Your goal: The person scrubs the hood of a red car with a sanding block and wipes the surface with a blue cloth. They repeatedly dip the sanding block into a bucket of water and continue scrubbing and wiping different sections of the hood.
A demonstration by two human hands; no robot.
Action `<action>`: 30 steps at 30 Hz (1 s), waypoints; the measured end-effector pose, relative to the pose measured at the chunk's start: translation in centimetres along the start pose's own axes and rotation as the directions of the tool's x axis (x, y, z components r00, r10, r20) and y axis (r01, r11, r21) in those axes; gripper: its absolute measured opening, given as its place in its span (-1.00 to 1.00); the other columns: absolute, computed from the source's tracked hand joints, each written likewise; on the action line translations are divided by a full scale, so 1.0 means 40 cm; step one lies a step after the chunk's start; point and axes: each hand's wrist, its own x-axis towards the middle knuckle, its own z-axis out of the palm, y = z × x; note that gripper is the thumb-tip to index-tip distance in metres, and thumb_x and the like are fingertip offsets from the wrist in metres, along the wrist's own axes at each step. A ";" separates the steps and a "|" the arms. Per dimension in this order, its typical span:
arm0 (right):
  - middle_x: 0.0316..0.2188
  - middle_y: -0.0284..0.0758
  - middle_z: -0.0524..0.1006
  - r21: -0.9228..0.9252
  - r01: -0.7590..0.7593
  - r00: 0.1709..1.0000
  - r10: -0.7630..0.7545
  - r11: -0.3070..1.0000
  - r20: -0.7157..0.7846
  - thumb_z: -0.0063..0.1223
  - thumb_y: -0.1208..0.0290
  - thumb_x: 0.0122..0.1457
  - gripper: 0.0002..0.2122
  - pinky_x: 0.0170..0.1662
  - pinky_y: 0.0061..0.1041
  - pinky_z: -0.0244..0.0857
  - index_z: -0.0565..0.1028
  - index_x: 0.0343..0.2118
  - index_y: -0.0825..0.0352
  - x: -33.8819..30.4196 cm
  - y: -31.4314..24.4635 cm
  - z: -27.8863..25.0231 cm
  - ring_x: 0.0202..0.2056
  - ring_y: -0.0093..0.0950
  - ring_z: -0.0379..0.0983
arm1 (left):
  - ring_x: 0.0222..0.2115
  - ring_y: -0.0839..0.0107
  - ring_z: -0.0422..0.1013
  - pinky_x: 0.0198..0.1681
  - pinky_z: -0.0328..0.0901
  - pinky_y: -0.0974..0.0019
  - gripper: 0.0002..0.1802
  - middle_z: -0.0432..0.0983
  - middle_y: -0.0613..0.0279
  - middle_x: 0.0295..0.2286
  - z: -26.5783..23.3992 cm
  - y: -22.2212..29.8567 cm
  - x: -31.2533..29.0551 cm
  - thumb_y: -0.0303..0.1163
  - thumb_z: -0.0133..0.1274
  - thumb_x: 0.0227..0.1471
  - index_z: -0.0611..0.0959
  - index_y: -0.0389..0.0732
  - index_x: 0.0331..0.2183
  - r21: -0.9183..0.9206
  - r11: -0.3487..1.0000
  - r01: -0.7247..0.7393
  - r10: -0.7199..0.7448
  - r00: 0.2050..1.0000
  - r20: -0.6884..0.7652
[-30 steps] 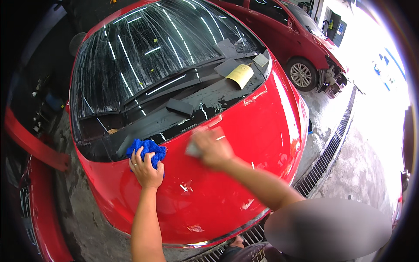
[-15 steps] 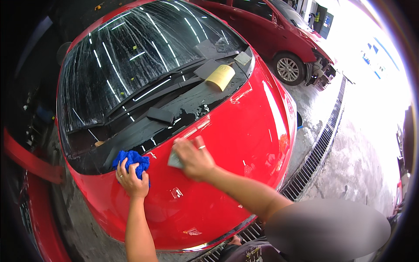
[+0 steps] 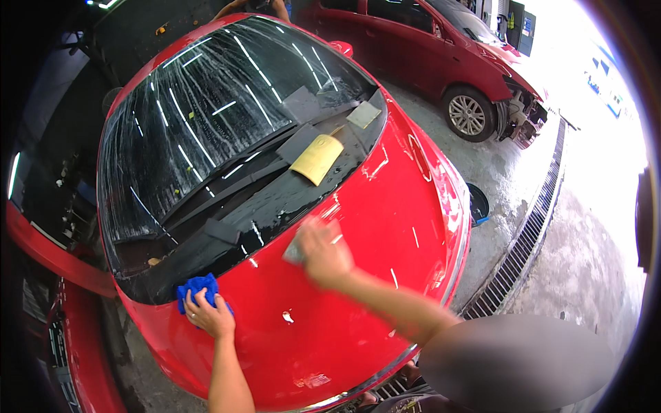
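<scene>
A wet red car hood stretches out in front of me. My left hand presses a crumpled blue cloth onto the hood's left side, near the black strip below the windshield. Farther right, my right hand is smeared by motion. Beneath its fingers, a thin grey-green pad lies against the paint; part of it is hidden. On the black strip rest a curved yellow sheet, a dark block, a dark grey sheet and a pale green-grey pad.
Wiper arms cross the base of the streaked windshield. A dark red car stands at the far right. A dark bucket and a floor grate lie beside the hood. Another person's arm shows beyond the roof.
My right hand has moved slightly right with the grey-green pad. My left hand stays on the blue cloth. The view has shifted, and another person's arms now show beyond the roof.
</scene>
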 end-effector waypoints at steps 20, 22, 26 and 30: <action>0.57 -0.15 0.22 0.101 0.096 0.994 -0.100 0.990 0.039 -0.08 0.24 0.40 -0.33 0.54 0.46 -0.17 0.20 0.54 0.35 0.023 0.403 -0.012 0.61 -0.21 0.05 | 0.42 -0.22 0.16 0.46 0.05 -0.36 -0.51 0.30 -0.11 0.36 -0.039 0.273 -0.049 -0.22 0.28 0.15 0.60 -0.06 0.09 -0.002 0.995 -0.097 0.097 0.991 0.091; 0.56 -0.16 0.24 0.125 -0.137 0.988 0.127 0.983 0.086 -0.01 0.26 0.41 -0.28 0.54 0.48 -0.17 0.09 0.58 0.36 0.091 0.577 -0.027 0.62 -0.18 0.03 | 0.42 -0.24 0.16 0.47 0.05 -0.35 -0.50 0.30 -0.12 0.36 -0.032 0.272 -0.054 -0.22 0.29 0.14 0.60 -0.07 0.10 -0.012 0.996 -0.090 0.090 0.991 0.095; 0.59 -0.06 0.16 0.094 -0.378 0.926 0.374 0.921 0.061 -0.05 0.21 0.49 -0.31 0.54 0.46 -0.10 0.07 0.56 0.42 0.174 0.753 0.029 0.60 -0.16 0.09 | 0.41 -0.23 0.17 0.44 0.08 -0.34 -0.50 0.30 -0.09 0.37 -0.006 0.301 -0.050 -0.20 0.26 0.16 0.61 -0.09 0.10 -0.026 0.994 -0.105 0.107 0.990 0.091; 0.59 -0.09 0.18 -0.007 -0.031 0.996 0.032 0.999 0.080 -0.09 0.28 0.40 -0.31 0.53 0.39 -0.10 0.14 0.55 0.41 0.017 0.394 -0.012 0.58 -0.20 0.13 | 0.42 -0.26 0.16 0.46 0.06 -0.35 -0.50 0.29 -0.14 0.37 -0.023 0.294 -0.044 -0.25 0.29 0.13 0.60 -0.09 0.09 -0.027 0.995 -0.098 0.100 0.990 0.102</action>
